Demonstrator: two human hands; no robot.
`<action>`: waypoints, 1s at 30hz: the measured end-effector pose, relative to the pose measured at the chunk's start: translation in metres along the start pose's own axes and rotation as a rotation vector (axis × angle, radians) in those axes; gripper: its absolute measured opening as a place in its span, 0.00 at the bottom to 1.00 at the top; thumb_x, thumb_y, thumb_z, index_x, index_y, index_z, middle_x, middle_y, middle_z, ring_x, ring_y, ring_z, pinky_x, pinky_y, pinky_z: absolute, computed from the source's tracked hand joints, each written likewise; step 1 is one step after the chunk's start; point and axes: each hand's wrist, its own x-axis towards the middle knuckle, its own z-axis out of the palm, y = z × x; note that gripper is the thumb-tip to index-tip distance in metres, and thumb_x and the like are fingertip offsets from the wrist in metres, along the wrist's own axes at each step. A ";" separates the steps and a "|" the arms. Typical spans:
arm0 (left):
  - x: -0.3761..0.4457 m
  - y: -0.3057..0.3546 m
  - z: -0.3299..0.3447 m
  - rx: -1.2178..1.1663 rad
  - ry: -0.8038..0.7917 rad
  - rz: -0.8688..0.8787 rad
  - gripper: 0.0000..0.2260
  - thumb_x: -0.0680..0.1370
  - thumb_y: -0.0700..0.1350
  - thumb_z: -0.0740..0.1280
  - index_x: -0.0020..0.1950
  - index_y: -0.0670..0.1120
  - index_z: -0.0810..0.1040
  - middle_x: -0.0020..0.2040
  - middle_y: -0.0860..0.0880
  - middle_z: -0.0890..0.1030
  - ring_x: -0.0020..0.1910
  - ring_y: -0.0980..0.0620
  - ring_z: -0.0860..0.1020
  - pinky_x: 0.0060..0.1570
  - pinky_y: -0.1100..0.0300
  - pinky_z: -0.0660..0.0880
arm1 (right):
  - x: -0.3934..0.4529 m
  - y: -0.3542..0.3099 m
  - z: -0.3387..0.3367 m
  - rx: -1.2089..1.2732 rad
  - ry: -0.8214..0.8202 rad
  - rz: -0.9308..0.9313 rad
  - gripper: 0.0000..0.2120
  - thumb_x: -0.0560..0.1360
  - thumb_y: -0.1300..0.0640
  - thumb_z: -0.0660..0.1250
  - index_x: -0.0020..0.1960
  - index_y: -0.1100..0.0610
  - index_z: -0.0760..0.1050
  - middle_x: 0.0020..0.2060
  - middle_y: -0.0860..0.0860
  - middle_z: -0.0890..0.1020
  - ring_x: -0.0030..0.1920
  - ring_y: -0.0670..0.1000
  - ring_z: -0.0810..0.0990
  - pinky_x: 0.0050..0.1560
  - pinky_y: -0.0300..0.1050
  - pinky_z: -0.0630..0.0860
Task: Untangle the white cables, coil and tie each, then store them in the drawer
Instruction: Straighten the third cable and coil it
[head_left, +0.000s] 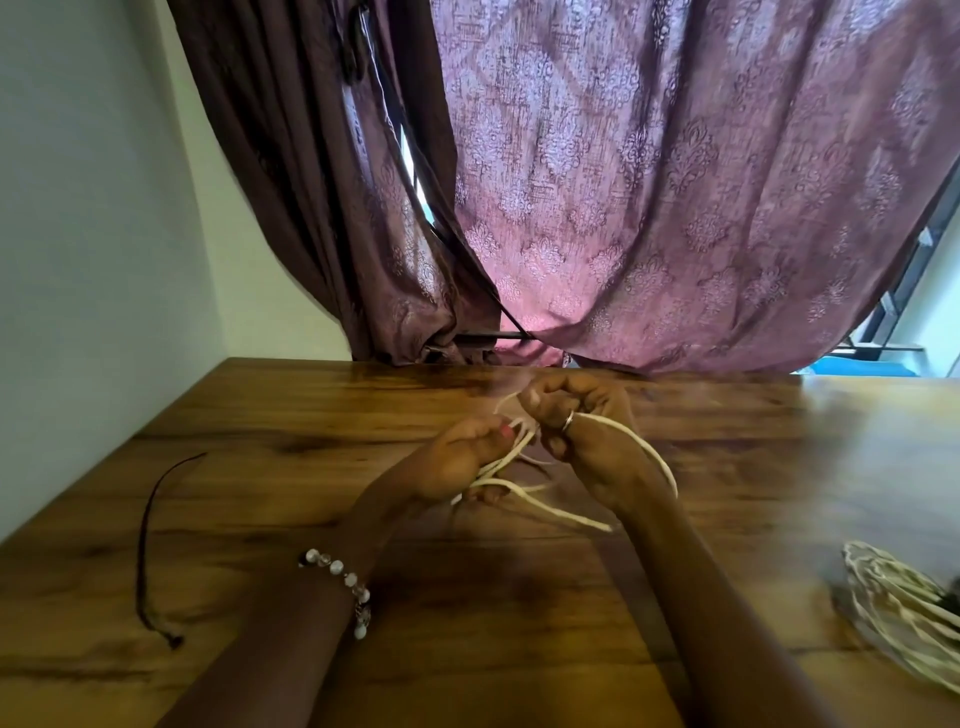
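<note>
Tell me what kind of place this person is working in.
Most likely a room in a home. A wooden table stands against a plain wall, and patterned purple curtains hang over a window behind it. Both hands work a white cable above the table.

Two bare forearms come into view from the six o'clock edge, with no sleeves on either. The left wrist wears a bracelet (343, 584) of round beads, most of them pale and pearly, a few clear like glass, strung close together, with one white bead hanging at the five o'clock end. The left hand (457, 457) has a thumbnail (505, 430) painted pink. The right hand (582, 431) wears a thin silver-coloured ring (568, 419) on one finger; motion blur hides which finger it is. Other nails are too blurred to tell any polish.
</note>
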 end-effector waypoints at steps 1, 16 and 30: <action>0.000 0.001 0.000 0.020 -0.019 0.006 0.10 0.83 0.43 0.53 0.50 0.42 0.73 0.24 0.51 0.75 0.19 0.60 0.71 0.20 0.70 0.67 | 0.002 0.001 -0.003 0.023 0.022 0.010 0.04 0.69 0.61 0.70 0.37 0.61 0.77 0.23 0.46 0.76 0.21 0.43 0.65 0.22 0.32 0.62; -0.004 -0.002 -0.022 0.352 0.117 0.169 0.11 0.78 0.50 0.66 0.37 0.47 0.78 0.26 0.55 0.72 0.25 0.60 0.67 0.28 0.63 0.64 | 0.009 0.016 -0.039 0.119 0.040 0.624 0.20 0.70 0.42 0.61 0.39 0.60 0.74 0.23 0.50 0.73 0.20 0.44 0.66 0.18 0.33 0.63; -0.002 0.009 -0.019 -0.204 0.400 -0.076 0.18 0.83 0.47 0.56 0.33 0.46 0.66 0.22 0.52 0.62 0.18 0.58 0.56 0.21 0.68 0.52 | 0.018 0.041 -0.026 -1.058 0.270 -0.456 0.23 0.65 0.47 0.75 0.57 0.53 0.78 0.51 0.51 0.74 0.51 0.48 0.67 0.47 0.40 0.60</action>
